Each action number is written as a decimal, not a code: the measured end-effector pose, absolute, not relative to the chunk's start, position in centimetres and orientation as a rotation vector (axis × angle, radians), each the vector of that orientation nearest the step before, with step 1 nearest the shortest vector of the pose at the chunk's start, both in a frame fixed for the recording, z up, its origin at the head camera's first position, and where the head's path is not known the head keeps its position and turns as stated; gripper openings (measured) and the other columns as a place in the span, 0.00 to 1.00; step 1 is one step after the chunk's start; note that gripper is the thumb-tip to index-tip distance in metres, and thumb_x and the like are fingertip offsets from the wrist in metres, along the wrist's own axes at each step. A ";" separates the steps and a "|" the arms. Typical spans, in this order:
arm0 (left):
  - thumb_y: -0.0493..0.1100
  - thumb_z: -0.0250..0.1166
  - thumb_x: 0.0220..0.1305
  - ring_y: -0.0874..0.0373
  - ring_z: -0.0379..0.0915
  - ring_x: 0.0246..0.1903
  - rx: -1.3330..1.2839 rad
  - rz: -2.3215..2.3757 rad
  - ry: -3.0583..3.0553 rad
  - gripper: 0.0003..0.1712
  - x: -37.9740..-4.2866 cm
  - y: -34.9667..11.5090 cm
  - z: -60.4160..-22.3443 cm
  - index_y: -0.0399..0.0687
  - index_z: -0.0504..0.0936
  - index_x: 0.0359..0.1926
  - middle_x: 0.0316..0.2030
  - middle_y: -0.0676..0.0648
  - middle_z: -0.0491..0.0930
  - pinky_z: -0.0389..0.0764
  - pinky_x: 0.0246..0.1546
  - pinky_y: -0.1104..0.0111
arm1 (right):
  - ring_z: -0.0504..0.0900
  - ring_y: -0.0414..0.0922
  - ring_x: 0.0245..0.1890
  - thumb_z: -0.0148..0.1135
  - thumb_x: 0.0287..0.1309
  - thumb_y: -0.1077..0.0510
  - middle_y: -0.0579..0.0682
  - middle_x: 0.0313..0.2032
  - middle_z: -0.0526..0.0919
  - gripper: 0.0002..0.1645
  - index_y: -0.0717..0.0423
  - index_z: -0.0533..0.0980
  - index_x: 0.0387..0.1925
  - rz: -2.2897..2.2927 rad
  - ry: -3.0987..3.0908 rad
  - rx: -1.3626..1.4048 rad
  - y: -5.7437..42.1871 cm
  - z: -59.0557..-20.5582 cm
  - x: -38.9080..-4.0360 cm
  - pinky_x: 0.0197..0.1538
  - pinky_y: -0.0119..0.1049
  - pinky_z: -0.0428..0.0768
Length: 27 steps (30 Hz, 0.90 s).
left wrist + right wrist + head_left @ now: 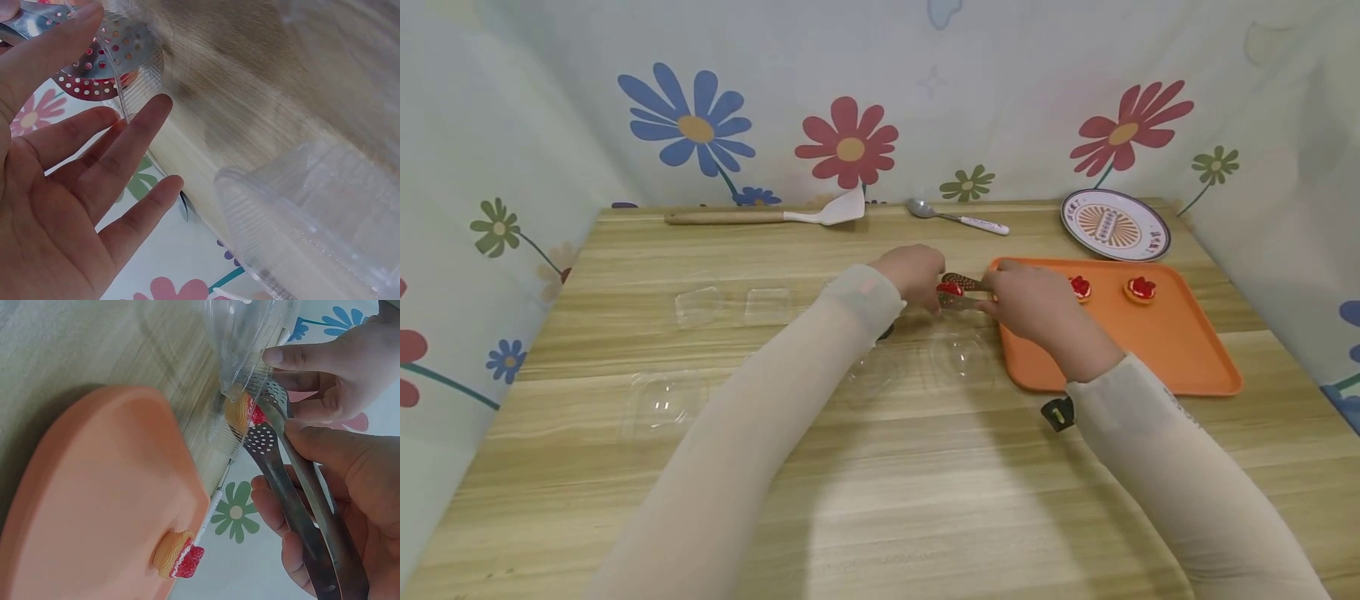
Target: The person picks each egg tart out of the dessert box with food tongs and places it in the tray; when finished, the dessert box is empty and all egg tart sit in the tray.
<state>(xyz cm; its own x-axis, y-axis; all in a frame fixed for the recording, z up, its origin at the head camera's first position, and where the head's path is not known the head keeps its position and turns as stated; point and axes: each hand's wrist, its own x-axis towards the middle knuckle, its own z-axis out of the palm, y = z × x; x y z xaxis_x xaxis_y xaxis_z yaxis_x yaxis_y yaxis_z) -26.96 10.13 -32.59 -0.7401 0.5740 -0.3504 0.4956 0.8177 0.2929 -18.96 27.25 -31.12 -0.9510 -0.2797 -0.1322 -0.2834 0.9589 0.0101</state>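
Note:
My right hand [1037,304] grips perforated metal tongs [300,506], whose tips hold a small red-topped fruit tart [237,414]. The tart sits between the tong tips within the ribbed clear plastic container [240,344]. My left hand [81,169] is at the container's rim from the other side, its thumb over the edge and its fingers spread and fairly straight. Two more tarts, one partly behind my right hand [1080,288] and one in full view [1141,289], lie on the orange tray [1120,358].
More clear plastic containers [662,404] stand on the left of the wooden table [910,517]. Along the back lie a white spatula [842,208] with a wooden handle, a spoon [958,218] and a patterned plate [1116,225]. Flowered cloth hangs behind.

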 end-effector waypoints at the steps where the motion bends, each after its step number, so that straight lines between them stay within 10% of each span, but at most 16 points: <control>1: 0.50 0.75 0.56 0.49 0.71 0.59 0.800 0.246 2.572 0.38 -26.9 10.1 -32.5 0.42 0.72 0.65 0.63 0.45 0.74 0.70 0.63 0.58 | 0.78 0.50 0.30 0.64 0.65 0.49 0.55 0.39 0.78 0.17 0.59 0.78 0.45 0.043 2.983 -0.431 27.3 -31.1 -19.0 0.25 0.45 0.76; 27: 0.48 0.74 0.57 0.49 0.69 0.62 0.819 0.243 2.574 0.37 -26.9 10.1 -32.3 0.42 0.73 0.64 0.64 0.45 0.73 0.69 0.63 0.58 | 0.81 0.53 0.37 0.61 0.67 0.47 0.57 0.49 0.77 0.26 0.55 0.76 0.62 -0.150 3.051 -0.241 31.2 -28.8 -16.6 0.33 0.50 0.79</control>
<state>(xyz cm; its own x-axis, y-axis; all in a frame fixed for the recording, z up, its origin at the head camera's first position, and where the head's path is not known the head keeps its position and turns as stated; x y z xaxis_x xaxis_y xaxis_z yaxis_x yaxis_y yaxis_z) -26.86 10.06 -32.31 -0.7350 0.5843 -0.3441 0.5096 0.8107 0.2883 -16.58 31.22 -28.78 -0.9846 -0.1602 -0.0696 -0.1526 0.9829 -0.1036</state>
